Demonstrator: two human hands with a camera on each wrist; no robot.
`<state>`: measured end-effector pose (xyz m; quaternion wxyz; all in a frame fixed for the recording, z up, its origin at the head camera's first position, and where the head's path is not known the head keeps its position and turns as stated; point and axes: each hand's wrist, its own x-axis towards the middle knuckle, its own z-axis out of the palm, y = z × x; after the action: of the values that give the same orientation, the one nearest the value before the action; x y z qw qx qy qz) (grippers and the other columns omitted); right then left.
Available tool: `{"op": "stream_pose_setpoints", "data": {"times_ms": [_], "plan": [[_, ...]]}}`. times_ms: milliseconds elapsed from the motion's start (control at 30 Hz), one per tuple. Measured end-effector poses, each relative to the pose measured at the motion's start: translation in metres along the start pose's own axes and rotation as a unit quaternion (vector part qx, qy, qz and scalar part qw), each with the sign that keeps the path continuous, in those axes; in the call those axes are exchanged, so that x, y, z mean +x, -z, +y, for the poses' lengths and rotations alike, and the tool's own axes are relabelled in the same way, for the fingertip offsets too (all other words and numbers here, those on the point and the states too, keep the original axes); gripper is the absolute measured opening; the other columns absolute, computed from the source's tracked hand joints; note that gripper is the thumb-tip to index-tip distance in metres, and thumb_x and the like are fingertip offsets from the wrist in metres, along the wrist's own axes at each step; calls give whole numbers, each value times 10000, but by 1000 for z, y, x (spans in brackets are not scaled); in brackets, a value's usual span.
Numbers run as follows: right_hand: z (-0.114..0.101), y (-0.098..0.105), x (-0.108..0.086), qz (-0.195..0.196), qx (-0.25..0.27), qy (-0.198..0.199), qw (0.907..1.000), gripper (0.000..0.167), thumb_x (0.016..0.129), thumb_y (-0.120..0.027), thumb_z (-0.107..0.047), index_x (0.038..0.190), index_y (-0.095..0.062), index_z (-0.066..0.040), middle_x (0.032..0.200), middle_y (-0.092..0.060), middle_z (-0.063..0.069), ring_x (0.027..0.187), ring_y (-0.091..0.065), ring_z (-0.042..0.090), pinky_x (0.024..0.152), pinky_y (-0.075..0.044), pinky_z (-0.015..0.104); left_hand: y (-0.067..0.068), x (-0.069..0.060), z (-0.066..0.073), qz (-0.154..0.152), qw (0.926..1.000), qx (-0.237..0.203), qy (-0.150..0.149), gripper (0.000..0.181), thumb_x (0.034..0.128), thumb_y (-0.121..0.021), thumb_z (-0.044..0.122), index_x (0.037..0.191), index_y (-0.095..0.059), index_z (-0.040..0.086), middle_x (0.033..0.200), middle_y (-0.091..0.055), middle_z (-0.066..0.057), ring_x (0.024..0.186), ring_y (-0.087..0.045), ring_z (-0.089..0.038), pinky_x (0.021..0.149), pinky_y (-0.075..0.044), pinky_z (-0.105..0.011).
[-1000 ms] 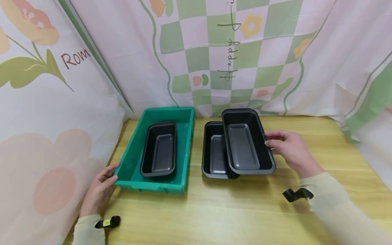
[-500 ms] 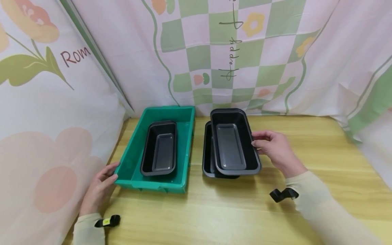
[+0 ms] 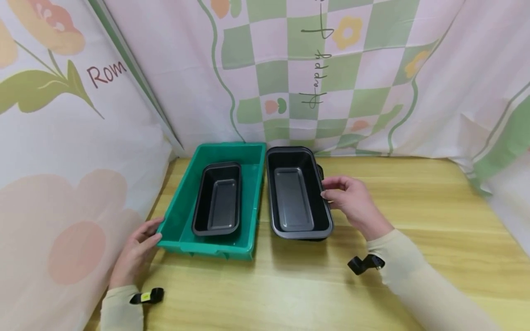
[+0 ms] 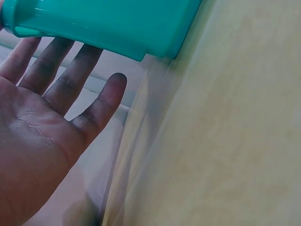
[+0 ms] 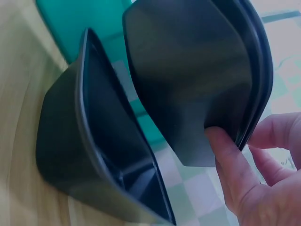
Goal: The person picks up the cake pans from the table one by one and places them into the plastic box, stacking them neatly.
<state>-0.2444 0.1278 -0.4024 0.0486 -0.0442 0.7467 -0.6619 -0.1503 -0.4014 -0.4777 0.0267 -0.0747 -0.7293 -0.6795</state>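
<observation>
My right hand (image 3: 357, 202) pinches the right rim of a black loaf pan (image 3: 295, 197), held up above a second black pan that it mostly hides in the head view. From the right wrist view, the held pan (image 5: 188, 80) hangs over the lower pan (image 5: 70, 141), apart from it, with fingers on its outer wall and rim. A third black pan (image 3: 223, 204) lies inside the green tray (image 3: 174, 230). At the tray's near left corner is my left hand (image 3: 134, 253), touching the rim; in the left wrist view its fingers are extended under the tray's edge (image 4: 103, 23).
The wooden table (image 3: 265, 289) carries the tray and pans. Patterned curtains (image 3: 198, 82) stand behind the table and along its left side. The held pan is close to the tray's right edge.
My right hand has carried the pan left, from right of the lower pan to above it and near the tray. The left hand keeps its place at the tray.
</observation>
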Motion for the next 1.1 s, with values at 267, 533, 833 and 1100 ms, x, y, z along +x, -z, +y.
{"op": "stream_pose_setpoints", "data": {"times_ms": [267,533,833,1100], "plan": [[-10,-25,3,-70,88,-7,9999,304,853,-637,47,1145,-571,98,1000,-568,112,761,-604,128,627,-544,278,1,-1,0,27,10000,39,-22,431,1000,-486,-35,1426,-425,-68,1302,-579,52,1162,-528,-66,907,-451,-188],[-20,-53,7,-144,275,270,9992,262,839,-644,63,1092,-582,91,920,-582,64,739,-586,137,598,-530,286,0,0,0,16,10000,68,-16,426,998,-487,-39,1418,-428,-78,1291,-591,61,1168,-534,-60,928,-437,-179],[-28,-77,16,-185,335,137,9992,232,862,-647,29,1089,-601,52,975,-581,103,777,-603,185,630,-540,314,0,3,-1,18,10000,59,-49,426,995,-500,-37,1411,-427,-92,1288,-596,52,1165,-542,-67,924,-445,-185],[-36,-111,24,-196,436,70,9988,223,856,-656,43,1077,-626,25,989,-588,119,791,-631,203,657,-562,329,1,2,-1,62,9995,325,-10,433,994,-526,-4,1412,-438,-76,1304,-579,85,1196,-511,-45,922,-433,-172]]}}
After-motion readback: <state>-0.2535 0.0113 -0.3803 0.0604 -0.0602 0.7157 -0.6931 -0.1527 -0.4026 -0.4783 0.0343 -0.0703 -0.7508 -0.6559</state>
